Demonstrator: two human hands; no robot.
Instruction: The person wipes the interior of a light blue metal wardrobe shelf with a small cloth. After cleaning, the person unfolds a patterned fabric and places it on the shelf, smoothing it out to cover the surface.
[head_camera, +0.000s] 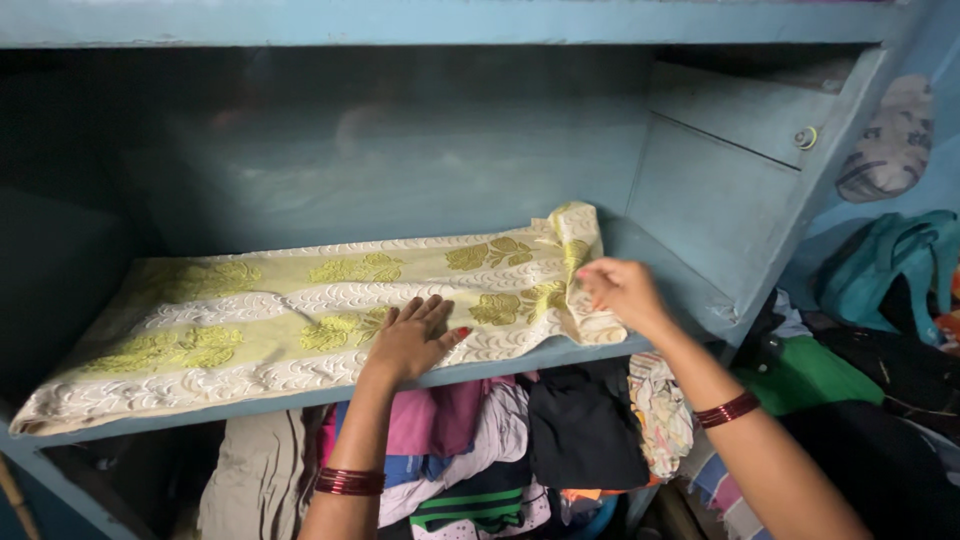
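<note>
A: Left hand (412, 340)?
B: Fingers are spread wide and laid flat on the cream and yellow patterned cloth (250, 325), which is spread over the blue shelf (560, 352).

A: Right hand (622, 292)?
B: Fingers are pinched on the cloth's folded right corner. Heaped clothes (500, 440) are noted beneath the fingers, under the shelf.
</note>
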